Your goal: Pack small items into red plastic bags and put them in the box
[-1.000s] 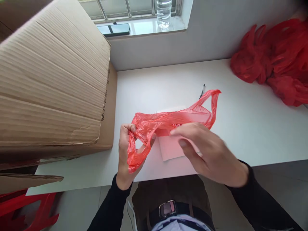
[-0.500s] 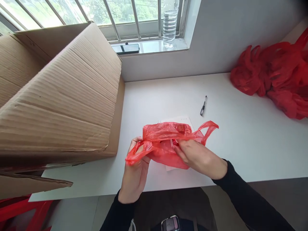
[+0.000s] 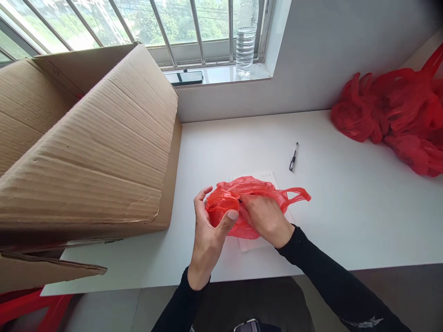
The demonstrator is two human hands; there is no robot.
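A thin red plastic bag [image 3: 249,185] lies bunched up on a white paper sheet [image 3: 247,244]. My left hand [image 3: 209,235] cups the bag's left end, with the thumb at the near side and the fingers round the far side. Into the bag's opening reaches my right hand [image 3: 266,219]; its fingers are curled together and their tips are hidden in the plastic, so what they hold cannot be made out. One looped handle of the bag sticks out to the right, past my right hand.
At left stands a large open cardboard box [image 3: 114,152]. A pen [image 3: 294,157] lies on the white table [image 3: 328,221], beyond the bag. More red bags [image 3: 387,108] are heaped at far right. The windowsill bears a water bottle [image 3: 245,50] and a phone [image 3: 188,77].
My left hand has turned and now cups the bag's left end, where the left handle loop hung before. My right hand has moved left, deeper into the bag, which is more crumpled.
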